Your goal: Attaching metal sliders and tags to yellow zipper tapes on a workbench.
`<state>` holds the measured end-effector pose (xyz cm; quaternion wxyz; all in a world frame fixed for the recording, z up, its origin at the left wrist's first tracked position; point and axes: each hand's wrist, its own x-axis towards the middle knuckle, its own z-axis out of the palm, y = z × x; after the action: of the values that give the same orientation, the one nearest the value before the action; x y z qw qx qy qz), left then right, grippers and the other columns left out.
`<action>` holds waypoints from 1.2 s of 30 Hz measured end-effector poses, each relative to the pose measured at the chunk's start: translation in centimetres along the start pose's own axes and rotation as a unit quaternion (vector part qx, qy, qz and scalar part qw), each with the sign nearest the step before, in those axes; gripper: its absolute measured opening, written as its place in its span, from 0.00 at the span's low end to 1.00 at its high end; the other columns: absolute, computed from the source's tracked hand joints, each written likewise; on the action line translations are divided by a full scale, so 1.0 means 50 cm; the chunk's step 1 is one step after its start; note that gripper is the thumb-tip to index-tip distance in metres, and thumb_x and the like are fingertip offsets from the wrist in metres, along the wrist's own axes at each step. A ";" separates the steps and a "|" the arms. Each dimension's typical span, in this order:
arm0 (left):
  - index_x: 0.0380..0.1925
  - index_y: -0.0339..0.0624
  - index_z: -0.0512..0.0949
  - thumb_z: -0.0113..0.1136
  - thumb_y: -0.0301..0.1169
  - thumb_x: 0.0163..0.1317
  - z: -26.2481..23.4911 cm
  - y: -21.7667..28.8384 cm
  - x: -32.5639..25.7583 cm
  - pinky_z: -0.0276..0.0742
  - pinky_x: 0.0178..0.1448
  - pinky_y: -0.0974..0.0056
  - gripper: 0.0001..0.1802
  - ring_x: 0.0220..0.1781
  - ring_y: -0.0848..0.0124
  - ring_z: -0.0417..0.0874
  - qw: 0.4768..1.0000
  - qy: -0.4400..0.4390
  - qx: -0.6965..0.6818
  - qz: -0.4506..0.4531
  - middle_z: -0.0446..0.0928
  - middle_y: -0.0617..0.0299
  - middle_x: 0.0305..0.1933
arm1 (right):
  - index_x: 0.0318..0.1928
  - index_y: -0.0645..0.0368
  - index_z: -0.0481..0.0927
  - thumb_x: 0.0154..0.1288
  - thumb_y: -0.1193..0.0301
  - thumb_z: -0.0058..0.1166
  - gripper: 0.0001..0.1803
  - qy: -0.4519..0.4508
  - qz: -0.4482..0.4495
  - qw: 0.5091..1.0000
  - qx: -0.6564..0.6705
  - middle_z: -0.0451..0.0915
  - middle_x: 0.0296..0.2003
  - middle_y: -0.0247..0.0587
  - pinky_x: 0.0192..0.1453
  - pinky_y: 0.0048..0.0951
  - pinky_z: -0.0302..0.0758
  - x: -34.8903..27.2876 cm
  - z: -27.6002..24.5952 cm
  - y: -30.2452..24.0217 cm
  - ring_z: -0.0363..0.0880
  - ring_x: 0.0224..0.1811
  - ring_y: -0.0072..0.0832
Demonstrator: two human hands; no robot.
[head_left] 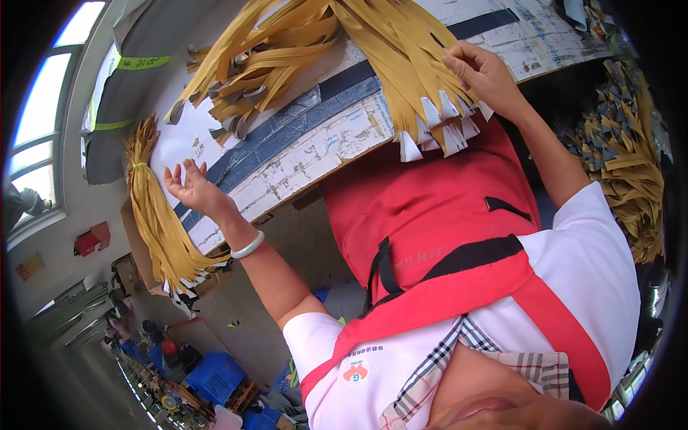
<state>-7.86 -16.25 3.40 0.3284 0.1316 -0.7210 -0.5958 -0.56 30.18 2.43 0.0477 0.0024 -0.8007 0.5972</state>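
Note:
Mustard-yellow fabric strips [401, 61] with white ends fan out over the table's near edge. At their right side is my right hand [481, 75], fingers curled in toward the thumb; whatever lies between the fingertips is too small to make out. My left hand [193, 190], palm up with its fingers apart, hovers by the table's left end and holds nothing. A white bangle [248, 245] circles that wrist. Between the hands, farther back, lies a looped pile of yellow strips [276, 68] with grey ends. Close beyond my left hand hangs a tied bundle of yellow strips [154, 215].
The worn white table [315, 161] carries dark blue tape [287, 125]. A big heap of yellow and grey strips [623, 158] stands at the right. My red apron [430, 201] touches the table edge. Blue crates [217, 376] stand on the floor at lower left.

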 end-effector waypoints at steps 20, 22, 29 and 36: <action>0.38 0.36 0.81 0.69 0.16 0.54 0.306 0.086 -0.343 0.77 0.50 0.68 0.11 0.41 0.71 0.82 0.825 -0.539 -0.126 0.118 0.82 0.57 0.40 | 0.37 0.59 0.75 0.69 0.72 0.59 0.06 -0.267 -0.036 0.953 0.138 0.72 0.35 0.29 0.37 0.20 0.74 0.029 0.033 -0.036 0.75 0.33 0.16; 0.36 0.35 0.81 0.68 0.16 0.55 0.303 0.076 -0.333 0.76 0.48 0.70 0.09 0.39 0.75 0.81 0.817 -0.551 -0.129 0.108 0.82 0.60 0.37 | 0.38 0.59 0.76 0.67 0.69 0.62 0.09 -0.270 -0.020 0.954 0.130 0.75 0.34 0.29 0.37 0.19 0.74 0.045 0.032 -0.028 0.75 0.34 0.16; 0.37 0.35 0.80 0.66 0.18 0.61 0.295 0.076 -0.292 0.75 0.46 0.74 0.06 0.39 0.80 0.80 0.764 -0.543 -0.278 -0.209 0.81 0.66 0.37 | 0.37 0.60 0.79 0.62 0.65 0.68 0.13 -0.370 0.040 0.921 0.112 0.80 0.29 0.31 0.35 0.20 0.74 0.094 0.050 -0.059 0.76 0.29 0.16; 0.35 0.36 0.77 0.63 0.16 0.61 0.294 0.066 -0.334 0.76 0.42 0.73 0.06 0.37 0.77 0.80 0.890 -0.418 -0.160 -0.089 0.80 0.63 0.35 | 0.32 0.62 0.75 0.62 0.70 0.64 0.11 -0.202 -0.068 0.977 -0.007 0.77 0.26 0.35 0.32 0.27 0.73 0.067 0.104 -0.057 0.77 0.28 0.22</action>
<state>-3.94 5.66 0.13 -0.0412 -0.1205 -0.6718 -0.7297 -4.09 24.56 3.93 -0.0745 0.1767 -0.7960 0.5741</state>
